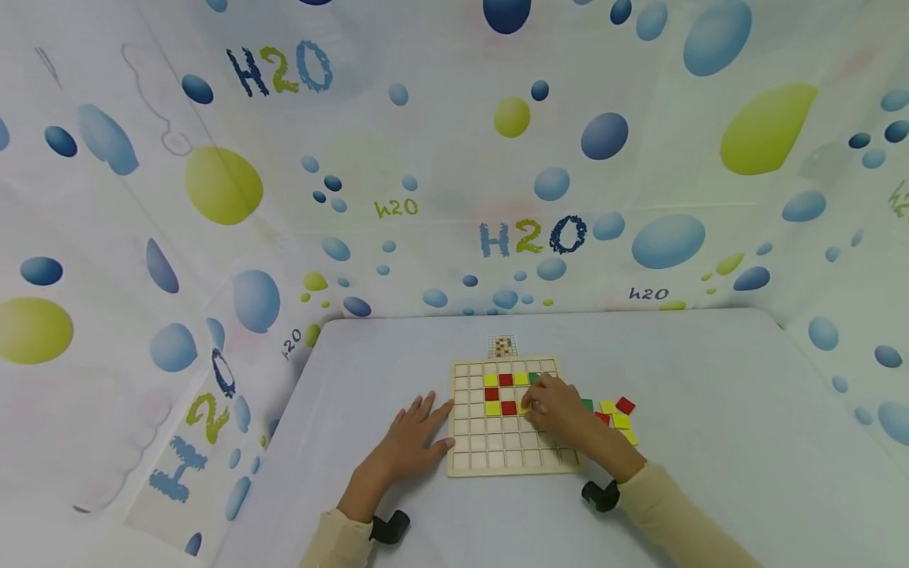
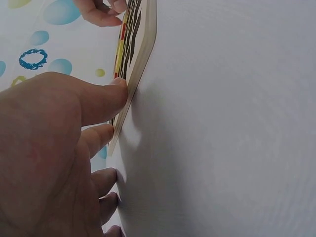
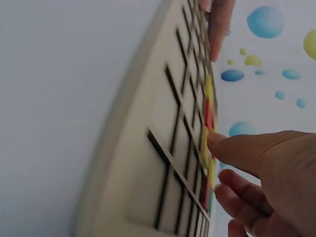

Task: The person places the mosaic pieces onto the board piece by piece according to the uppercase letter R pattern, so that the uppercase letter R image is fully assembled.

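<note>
A square wooden grid board (image 1: 469,461) lies on the table, with red, yellow and green square tiles set in some of its cells. My left hand (image 1: 415,434) rests beside the board's left edge, fingers spread. In the left wrist view its thumb (image 2: 106,101) and index finger touch the board's edge. Over the board's right half, my right hand (image 1: 561,412) has its fingers curled and pinches a yellow tile (image 3: 204,145) at a cell. The thumb (image 3: 232,148) lies against this tile; the other fingers partly hide it in the head view.
Loose tiles (image 1: 621,421) in red, yellow and green lie right of the board, partly behind the right forearm. A small printed pattern card (image 1: 503,345) lies beyond the board's far edge. Behind the white table (image 1: 682,355) hangs a dotted curtain (image 1: 454,158).
</note>
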`<state>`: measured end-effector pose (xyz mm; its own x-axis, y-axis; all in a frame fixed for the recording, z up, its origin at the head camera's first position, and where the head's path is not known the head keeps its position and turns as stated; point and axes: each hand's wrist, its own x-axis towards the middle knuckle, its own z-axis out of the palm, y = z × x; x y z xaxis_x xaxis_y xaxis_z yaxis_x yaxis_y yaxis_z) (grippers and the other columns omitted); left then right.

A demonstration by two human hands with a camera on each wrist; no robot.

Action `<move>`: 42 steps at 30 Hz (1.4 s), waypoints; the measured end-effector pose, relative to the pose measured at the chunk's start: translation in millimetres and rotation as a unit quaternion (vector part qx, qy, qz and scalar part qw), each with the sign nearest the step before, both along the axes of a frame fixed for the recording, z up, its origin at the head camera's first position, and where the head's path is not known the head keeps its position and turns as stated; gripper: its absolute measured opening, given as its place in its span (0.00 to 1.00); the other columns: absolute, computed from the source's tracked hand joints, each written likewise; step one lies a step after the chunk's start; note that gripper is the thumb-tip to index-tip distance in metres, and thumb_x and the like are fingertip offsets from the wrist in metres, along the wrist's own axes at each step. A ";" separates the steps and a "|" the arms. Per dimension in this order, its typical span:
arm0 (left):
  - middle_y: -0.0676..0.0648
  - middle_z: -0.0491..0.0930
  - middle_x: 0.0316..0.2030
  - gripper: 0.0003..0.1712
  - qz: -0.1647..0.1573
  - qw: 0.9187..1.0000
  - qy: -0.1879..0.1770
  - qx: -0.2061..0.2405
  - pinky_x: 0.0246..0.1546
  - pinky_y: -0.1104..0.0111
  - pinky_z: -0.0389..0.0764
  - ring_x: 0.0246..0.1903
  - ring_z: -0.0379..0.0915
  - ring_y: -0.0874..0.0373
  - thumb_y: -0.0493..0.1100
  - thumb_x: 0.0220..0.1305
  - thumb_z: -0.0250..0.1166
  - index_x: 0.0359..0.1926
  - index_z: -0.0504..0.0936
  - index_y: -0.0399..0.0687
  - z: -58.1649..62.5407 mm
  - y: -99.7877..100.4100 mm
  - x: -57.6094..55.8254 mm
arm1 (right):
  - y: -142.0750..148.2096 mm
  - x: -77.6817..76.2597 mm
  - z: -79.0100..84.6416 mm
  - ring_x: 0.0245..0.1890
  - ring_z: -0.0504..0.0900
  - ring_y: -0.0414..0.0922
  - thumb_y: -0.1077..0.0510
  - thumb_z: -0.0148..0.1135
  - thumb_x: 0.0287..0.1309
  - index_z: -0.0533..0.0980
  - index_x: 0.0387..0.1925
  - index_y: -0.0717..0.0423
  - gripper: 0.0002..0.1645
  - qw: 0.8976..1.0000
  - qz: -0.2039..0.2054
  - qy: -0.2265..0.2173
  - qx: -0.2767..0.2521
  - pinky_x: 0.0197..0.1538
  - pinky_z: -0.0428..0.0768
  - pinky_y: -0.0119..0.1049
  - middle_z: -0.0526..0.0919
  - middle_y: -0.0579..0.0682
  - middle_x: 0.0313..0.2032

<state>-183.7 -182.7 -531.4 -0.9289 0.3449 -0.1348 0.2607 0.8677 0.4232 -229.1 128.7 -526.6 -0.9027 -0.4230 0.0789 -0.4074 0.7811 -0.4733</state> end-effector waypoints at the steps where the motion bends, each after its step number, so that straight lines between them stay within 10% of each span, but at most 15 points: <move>1: 0.37 0.52 0.83 0.40 -0.001 1.000 0.001 0.002 0.79 0.35 0.49 0.83 0.44 0.36 0.59 0.76 0.61 0.82 0.63 0.55 0.8 0.2 0.2 | 4.1 0.1 2.5 0.50 0.78 0.50 0.56 0.74 0.65 0.85 0.41 0.48 0.05 1.000 -0.006 -0.006 0.000 0.54 0.79 0.51 0.81 0.49 0.47; 9: 0.37 0.52 0.83 0.39 -0.005 1.000 0.006 -0.001 0.79 0.35 0.49 0.82 0.44 0.35 0.58 0.76 0.60 0.82 0.63 0.55 1.4 1.3 0.7 | 59.5 -7.8 17.0 0.48 0.79 0.54 0.51 0.78 0.61 0.80 0.50 0.54 0.21 0.994 -0.085 -0.050 0.050 0.52 0.76 0.58 0.82 0.55 0.46; 15: 0.37 0.52 0.83 0.40 -0.001 1.000 0.006 -0.003 0.79 0.35 0.49 0.82 0.44 0.35 0.59 0.76 0.60 0.82 0.63 0.54 1.3 1.0 0.3 | 81.2 -9.4 9.8 0.42 0.78 0.50 0.53 0.76 0.62 0.81 0.44 0.53 0.13 0.988 -0.094 -0.084 0.084 0.48 0.74 0.55 0.81 0.49 0.38; 42: 0.36 0.52 0.83 0.39 -0.003 1.000 0.007 0.014 0.79 0.35 0.48 0.82 0.44 0.35 0.59 0.77 0.60 0.82 0.63 0.54 0.8 0.1 1.3 | 82.9 -11.6 -15.3 0.42 0.78 0.52 0.57 0.72 0.67 0.79 0.48 0.62 0.15 0.993 -0.117 -0.026 0.012 0.50 0.83 0.53 0.79 0.58 0.43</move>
